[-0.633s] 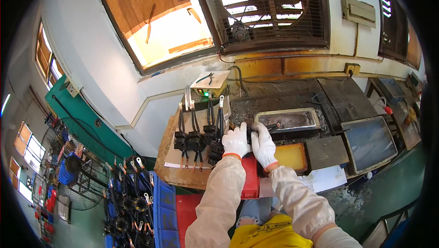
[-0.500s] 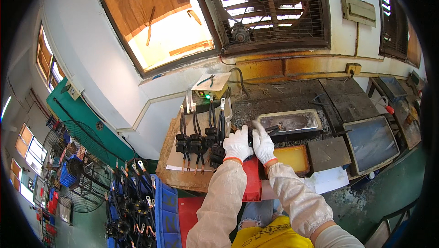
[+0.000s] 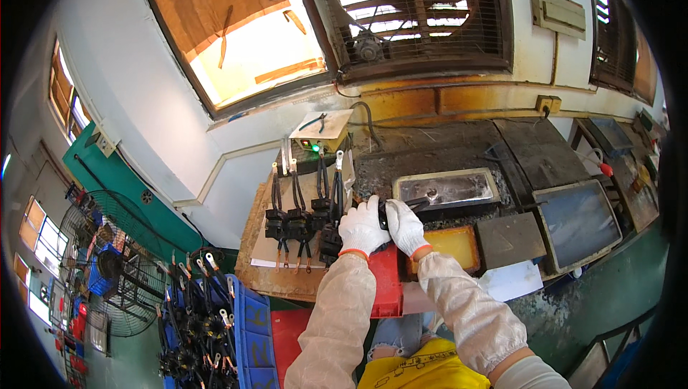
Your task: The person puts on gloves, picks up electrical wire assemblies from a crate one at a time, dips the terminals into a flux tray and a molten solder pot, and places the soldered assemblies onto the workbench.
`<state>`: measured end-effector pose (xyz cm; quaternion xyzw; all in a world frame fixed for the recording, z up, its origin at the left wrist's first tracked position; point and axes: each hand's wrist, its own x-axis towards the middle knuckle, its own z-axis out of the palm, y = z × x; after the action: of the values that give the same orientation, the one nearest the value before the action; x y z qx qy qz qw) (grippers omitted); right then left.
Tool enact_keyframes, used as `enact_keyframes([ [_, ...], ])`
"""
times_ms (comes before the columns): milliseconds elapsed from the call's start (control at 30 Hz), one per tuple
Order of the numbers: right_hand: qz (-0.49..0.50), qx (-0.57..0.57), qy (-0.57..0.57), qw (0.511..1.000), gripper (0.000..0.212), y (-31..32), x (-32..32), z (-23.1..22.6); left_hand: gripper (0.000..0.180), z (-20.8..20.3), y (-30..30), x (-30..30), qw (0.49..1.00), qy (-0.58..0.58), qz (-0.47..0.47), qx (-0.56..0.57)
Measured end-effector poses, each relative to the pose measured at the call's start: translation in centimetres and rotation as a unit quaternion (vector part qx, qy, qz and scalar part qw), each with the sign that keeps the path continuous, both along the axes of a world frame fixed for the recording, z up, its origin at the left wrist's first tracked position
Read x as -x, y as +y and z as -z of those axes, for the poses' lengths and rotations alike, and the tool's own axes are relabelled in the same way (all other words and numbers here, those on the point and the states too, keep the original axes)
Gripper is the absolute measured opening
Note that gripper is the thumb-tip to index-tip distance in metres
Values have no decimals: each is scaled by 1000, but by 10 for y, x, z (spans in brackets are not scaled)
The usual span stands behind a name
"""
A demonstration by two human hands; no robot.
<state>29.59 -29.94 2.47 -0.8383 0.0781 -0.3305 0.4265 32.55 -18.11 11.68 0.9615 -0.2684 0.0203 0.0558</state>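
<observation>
My left hand, in a white glove, is closed around a black cable assembly, its body mostly hidden between the gloves. Curled against the same assembly is my gloved right hand, fingers bent over it. From the hands a dark cable end with a metal tip points right, over the rim or surface of a rectangular metal bath with a silvery surface; whether it touches, I cannot tell. Left of my hands, several similar black cable assemblies lie in a row on a board, their lugs pointing away.
A yellow-filled tray sits right of my right hand, beside a grey metal plate. Further right is a framed tray. A small box with pliers stands behind. A blue crate of cables and a floor fan are left.
My right hand's fingers, stretched out before, have curled around the assembly. The metal tip remains by the bath. The whole view has shifted slightly.
</observation>
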Motion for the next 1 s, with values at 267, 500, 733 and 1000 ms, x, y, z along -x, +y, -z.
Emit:
enact_keyframes([
  [267, -49, -18, 36, 998, 40, -10, 5, -12, 92, -2, 4, -1, 1000, -1, 13, -1],
  [500, -69, -74, 19, 995, 40, -13, 6, -4, 93, 0, 1, 2, 999, -23, 25, 18],
  [733, -85, -92, 3, 992, 34, -10, -6, 7, 85, -4, 10, 6, 999, -30, 13, 43],
  [1000, -69, 53, -72, 994, 37, -54, -39, 84, 46, 5, 0, 8, 984, -37, 39, 168],
])
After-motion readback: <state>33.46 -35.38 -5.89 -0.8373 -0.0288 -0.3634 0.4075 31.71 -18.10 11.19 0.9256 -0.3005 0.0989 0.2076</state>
